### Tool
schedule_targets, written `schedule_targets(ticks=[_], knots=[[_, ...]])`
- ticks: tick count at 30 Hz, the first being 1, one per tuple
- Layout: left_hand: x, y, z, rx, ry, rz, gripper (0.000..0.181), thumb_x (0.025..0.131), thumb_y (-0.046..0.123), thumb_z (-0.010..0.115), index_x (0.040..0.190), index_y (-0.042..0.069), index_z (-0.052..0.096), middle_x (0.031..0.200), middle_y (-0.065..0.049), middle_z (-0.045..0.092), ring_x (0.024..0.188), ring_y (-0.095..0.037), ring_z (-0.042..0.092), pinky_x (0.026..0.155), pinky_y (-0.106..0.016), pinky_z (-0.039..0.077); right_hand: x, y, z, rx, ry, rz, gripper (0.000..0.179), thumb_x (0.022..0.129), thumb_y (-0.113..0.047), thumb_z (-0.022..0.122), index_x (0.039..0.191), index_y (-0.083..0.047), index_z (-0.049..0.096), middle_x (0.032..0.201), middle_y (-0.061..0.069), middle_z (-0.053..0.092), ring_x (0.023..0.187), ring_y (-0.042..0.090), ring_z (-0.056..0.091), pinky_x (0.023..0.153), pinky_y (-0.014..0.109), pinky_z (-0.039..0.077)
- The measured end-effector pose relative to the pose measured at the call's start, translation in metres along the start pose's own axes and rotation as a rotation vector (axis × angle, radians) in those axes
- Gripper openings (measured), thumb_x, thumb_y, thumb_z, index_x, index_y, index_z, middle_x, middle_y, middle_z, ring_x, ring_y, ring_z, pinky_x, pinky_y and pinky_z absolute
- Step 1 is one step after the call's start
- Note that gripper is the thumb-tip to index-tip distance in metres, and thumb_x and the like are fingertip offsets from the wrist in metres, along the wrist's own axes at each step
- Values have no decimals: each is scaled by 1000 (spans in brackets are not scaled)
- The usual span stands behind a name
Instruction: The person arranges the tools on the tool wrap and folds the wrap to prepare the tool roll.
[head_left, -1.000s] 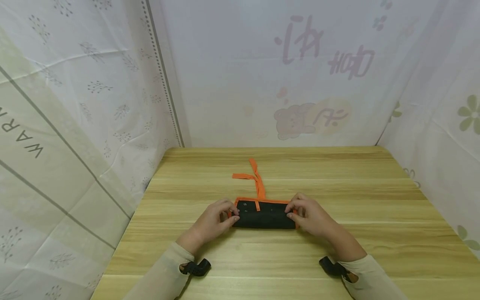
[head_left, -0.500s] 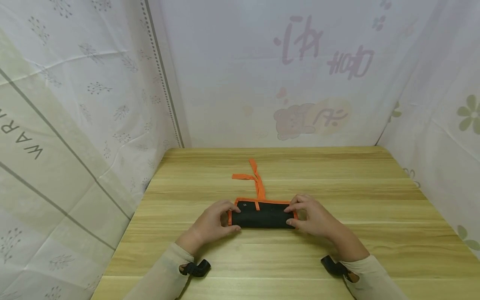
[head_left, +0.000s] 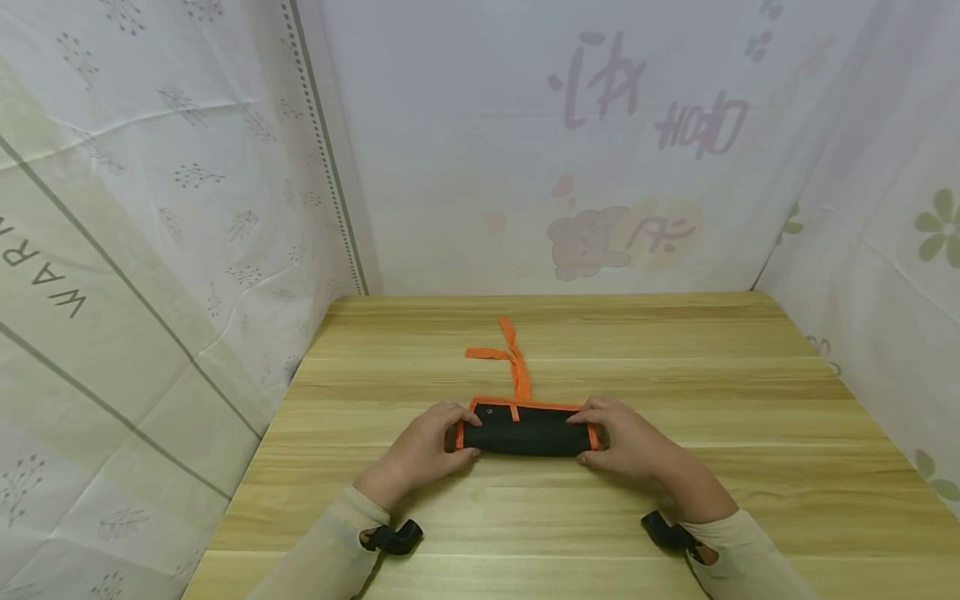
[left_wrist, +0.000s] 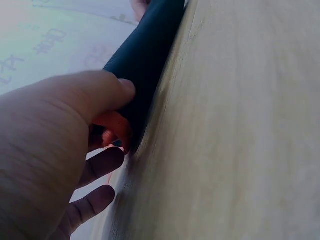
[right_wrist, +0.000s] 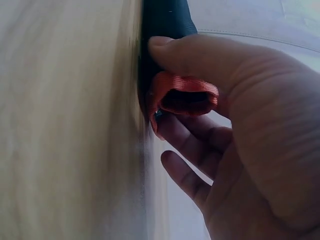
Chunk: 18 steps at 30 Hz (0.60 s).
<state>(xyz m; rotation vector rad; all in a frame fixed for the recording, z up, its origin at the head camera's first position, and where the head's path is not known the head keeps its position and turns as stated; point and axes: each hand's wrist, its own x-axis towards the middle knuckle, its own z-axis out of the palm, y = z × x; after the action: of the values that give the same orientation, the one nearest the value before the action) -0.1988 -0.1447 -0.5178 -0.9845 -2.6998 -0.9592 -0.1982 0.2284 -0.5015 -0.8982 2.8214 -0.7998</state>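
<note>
A black fabric tool roll (head_left: 528,435) with orange edging lies partly rolled up on the table, its flat far strip showing a small printed mark. Its orange tie straps (head_left: 521,375) stretch away across the wood in two tails. At the left end, my left hand (head_left: 427,442) holds the roll, thumb on the near side and fingers over the top. My right hand (head_left: 622,437) grips the right end likewise. In the right wrist view, the orange-edged end of the tool roll (right_wrist: 185,82) shows a hollow loop between thumb and fingers. The left wrist view shows my left thumb (left_wrist: 117,92) pressing the black cloth.
The wood-grain table (head_left: 712,358) extends around the roll on all sides. Printed cloth curtains (head_left: 465,167) hang behind it and at both sides. Each sleeved wrist carries a black camera mount (head_left: 401,537).
The roll has turned a little farther from me, covering more of the printed marks. Both thumbs have shifted down to its near edge, with fingers over the top.
</note>
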Motion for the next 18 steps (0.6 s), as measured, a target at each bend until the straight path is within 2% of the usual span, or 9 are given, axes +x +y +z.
schedule_targets(ticks=[3, 10, 16, 18], knots=[[0, -1, 0, 0, 2, 14, 36, 88, 24, 88, 118, 22, 68, 119, 9, 65, 103, -9, 59, 90, -34, 53, 0, -1, 0, 57, 27, -4, 50, 85, -22, 89, 132, -19, 72, 118, -13, 55, 112, 12, 56, 95, 41, 52], [-1, -1, -2, -34, -3, 20, 27, 93, 27, 83, 116, 23, 70, 109, 14, 58, 85, -7, 52, 74, -27, 50, 0, 1, 0, 207, 55, -1, 43, 90, -14, 84, 127, -23, 61, 127, -8, 61, 116, 16, 59, 99, 49, 51], [-1, -1, -4, -60, -3, 4, 20, 99, 31, 76, 117, 23, 72, 102, 16, 59, 82, -7, 54, 71, -26, 50, -2, 3, -3, 222, 32, -4, 33, 96, -20, 79, 124, -24, 64, 126, -8, 63, 117, 17, 59, 98, 48, 51], [-1, -1, -4, -72, 2, -2, 18, 100, 32, 74, 116, 23, 73, 102, 16, 61, 82, -7, 54, 72, -26, 50, -2, 3, -3, 217, 30, -18, 28, 98, -23, 78, 123, -24, 65, 123, -9, 63, 111, 16, 60, 94, 44, 53]])
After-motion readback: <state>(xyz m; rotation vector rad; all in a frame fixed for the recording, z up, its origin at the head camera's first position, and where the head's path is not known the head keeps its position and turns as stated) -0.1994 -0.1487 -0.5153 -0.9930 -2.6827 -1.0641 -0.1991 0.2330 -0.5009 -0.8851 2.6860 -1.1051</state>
